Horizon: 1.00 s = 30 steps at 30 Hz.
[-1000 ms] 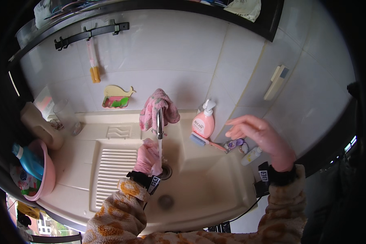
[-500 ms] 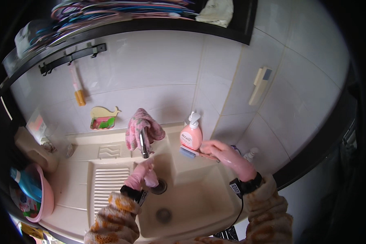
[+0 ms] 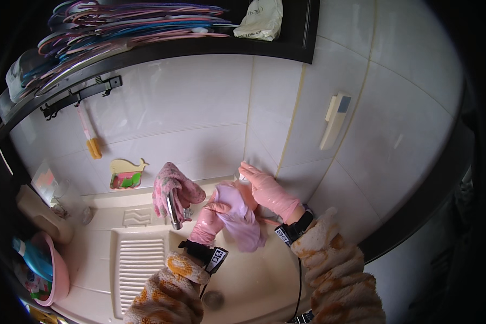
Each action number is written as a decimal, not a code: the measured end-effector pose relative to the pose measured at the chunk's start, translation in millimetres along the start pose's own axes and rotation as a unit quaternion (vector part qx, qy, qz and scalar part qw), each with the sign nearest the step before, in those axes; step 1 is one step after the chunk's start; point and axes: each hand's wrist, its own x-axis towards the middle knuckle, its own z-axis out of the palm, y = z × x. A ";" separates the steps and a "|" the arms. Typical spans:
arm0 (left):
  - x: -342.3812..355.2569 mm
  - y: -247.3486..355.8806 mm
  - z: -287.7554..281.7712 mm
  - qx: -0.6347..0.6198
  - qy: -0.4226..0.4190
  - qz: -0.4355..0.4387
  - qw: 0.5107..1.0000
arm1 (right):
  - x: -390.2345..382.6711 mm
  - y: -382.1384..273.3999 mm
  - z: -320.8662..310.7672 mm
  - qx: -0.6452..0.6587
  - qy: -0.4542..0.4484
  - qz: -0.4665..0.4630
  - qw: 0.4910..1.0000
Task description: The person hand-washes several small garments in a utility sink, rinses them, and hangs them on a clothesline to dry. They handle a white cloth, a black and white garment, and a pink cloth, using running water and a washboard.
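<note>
Both hands wear wet pink rubber gloves. My left hand (image 3: 210,218) is closed on a thin lilac cloth (image 3: 242,227), which hangs from it over the sink's back edge. The cloth hides much of a pink pump bottle (image 3: 247,195) in the back corner. At that bottle's top lies my right hand (image 3: 270,190), its fingers stretched out together over the white pump head (image 3: 243,176). To the left of the cloth a metal tap (image 3: 174,211) has a pink patterned towel (image 3: 173,186) draped over it.
A beige sink (image 3: 254,283) with a ribbed washboard (image 3: 139,264) lies below. On the left stands a pink basin (image 3: 63,278) holding a blue bottle (image 3: 34,258). A bottle brush (image 3: 90,132) hangs on the wall under a shelf of clothes hangers (image 3: 140,27).
My left hand has moved right and up from the basin below the tap, carrying the cloth to the pump bottle. My right hand has risen from beside the bottle onto its pump.
</note>
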 end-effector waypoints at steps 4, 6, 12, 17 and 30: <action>25.8 -14.9 -7.9 -0.120 -0.025 -0.024 0.992 | 1.0 6.3 -3.0 0.054 -0.011 -0.020 0.998; 30.9 -16.9 -8.0 -0.120 -0.033 -0.012 0.992 | 1.0 8.3 -3.1 0.035 -0.017 -0.031 0.999; 33.9 -15.2 -2.8 -0.140 -0.053 -0.010 0.989 | 2.2 12.8 -2.0 0.030 -0.026 -0.043 0.998; 35.2 -17.5 0.9 -0.132 -0.017 0.024 0.991 | 1.7 11.9 -3.0 0.032 -0.036 -0.034 0.998; 38.4 -19.0 -11.2 -0.106 -0.007 0.047 0.993 | 1.8 9.9 -3.6 0.018 -0.044 -0.026 0.999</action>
